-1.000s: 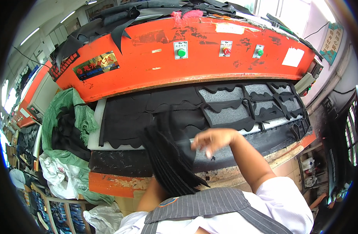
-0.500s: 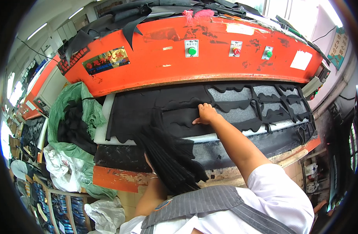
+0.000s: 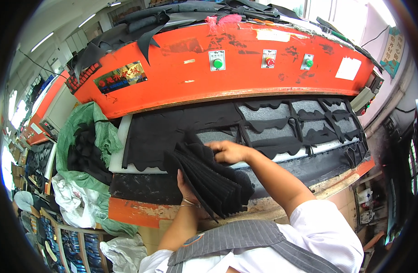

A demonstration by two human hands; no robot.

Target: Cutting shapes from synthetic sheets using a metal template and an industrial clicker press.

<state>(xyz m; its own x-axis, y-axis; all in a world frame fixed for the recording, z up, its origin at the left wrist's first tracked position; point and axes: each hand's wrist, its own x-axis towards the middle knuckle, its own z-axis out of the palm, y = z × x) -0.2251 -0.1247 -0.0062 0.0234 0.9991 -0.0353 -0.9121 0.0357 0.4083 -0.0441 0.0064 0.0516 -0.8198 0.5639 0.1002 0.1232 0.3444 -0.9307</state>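
Observation:
A thick fanned stack of black fabric pieces (image 3: 213, 182) hangs in front of the machine bed, and my left hand (image 3: 186, 187) grips it from its left side. My right hand (image 3: 228, 151) is at the stack's upper right edge, its fingers curled on a black fabric piece that blends into the others. Under and behind both lies a black fabric sheet (image 3: 159, 132), whole at the left. Towards the right it has cut-out openings with wavy edges, showing a grey surface (image 3: 268, 132). One such opening lies just behind my right hand.
An orange press beam (image 3: 172, 73) with buttons spans the far side, black scraps (image 3: 181, 22) heaped on top. Left of the bed stand a green sack (image 3: 88, 123) of black offcuts and white plastic bags (image 3: 74, 200). A worn orange ledge (image 3: 145, 211) runs along the near edge.
My right hand has moved left and nearer, from the sheet to the stack. A grey opening now shows where it pressed the fabric. The left hand has raised the stack slightly.

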